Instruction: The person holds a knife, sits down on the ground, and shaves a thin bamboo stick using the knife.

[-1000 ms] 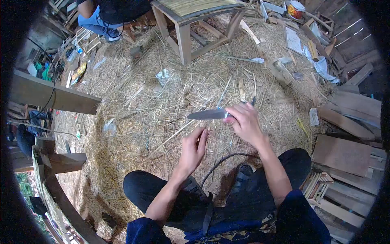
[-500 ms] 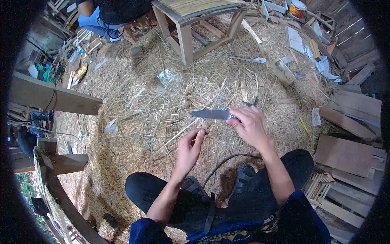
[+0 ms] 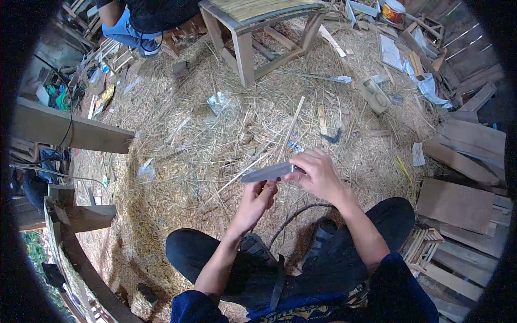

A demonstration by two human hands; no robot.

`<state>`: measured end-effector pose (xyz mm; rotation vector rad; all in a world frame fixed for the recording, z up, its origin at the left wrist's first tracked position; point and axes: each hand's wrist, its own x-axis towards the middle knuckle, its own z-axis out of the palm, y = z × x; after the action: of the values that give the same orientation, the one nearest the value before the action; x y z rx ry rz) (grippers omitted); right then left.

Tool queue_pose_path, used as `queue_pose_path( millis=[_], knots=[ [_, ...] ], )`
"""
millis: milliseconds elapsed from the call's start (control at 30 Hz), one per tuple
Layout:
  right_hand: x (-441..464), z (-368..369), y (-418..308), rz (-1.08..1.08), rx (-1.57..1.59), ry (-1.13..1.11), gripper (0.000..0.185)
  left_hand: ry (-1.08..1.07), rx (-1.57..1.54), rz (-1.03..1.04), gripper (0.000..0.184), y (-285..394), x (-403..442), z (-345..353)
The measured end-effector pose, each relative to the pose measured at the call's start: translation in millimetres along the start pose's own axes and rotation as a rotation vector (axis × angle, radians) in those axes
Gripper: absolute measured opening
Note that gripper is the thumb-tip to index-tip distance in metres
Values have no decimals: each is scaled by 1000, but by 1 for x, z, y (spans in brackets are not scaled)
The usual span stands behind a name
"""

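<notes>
A knife (image 3: 266, 173) with a broad grey blade is held in my right hand (image 3: 318, 175), fingers wrapped round its handle. The blade points left and lies just over the fingertips of my left hand (image 3: 256, 202); whether it touches them I cannot tell. Thumb and fingers of that left hand are pinched together, and whatever small thing they hold is hidden. Below both hands, the floor (image 3: 177, 172) is strewn with straw and shavings. Thin wooden strips (image 3: 291, 129) lie just beyond the knife.
A wooden stool-like frame (image 3: 245, 56) stands ahead. A person (image 3: 156, 19) sits at the far left. Boards (image 3: 455, 204) are stacked on the right, and a beam (image 3: 75, 126) juts in from the left. A dark cable (image 3: 296, 215) curves between my feet.
My right hand has brought the knife down and to the left, over my left fingertips. The left hand stays pinched and has barely moved.
</notes>
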<state>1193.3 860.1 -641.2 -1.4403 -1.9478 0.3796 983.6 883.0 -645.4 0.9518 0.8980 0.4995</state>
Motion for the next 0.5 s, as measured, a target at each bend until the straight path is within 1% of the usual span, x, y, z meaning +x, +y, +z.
queue_pose_path(
  millis=[67, 167, 233, 300, 400, 500],
  knots=[
    [1, -1, -1, -7, -36, -11, 33, 10, 51, 22, 29, -4, 0, -1],
    [1, 2, 8, -19, -107, 8, 31, -19, 23, -15, 28, -2, -3, -1],
    [0, 1, 11, 9, -128, 15, 30, 27, 157, 153, 24, -7, 2, 3],
    [0, 1, 10, 65, -100, 5, 28, 58, 217, 208, 22, -7, 1, 5],
    [2, -13, 34, 106, -216, 45, 25, 78, 180, 127, 23, 1, -9, 10],
    [1, -13, 35, 79, -238, 62, 23, 79, 124, 56, 23, 3, -11, 13]
  ],
)
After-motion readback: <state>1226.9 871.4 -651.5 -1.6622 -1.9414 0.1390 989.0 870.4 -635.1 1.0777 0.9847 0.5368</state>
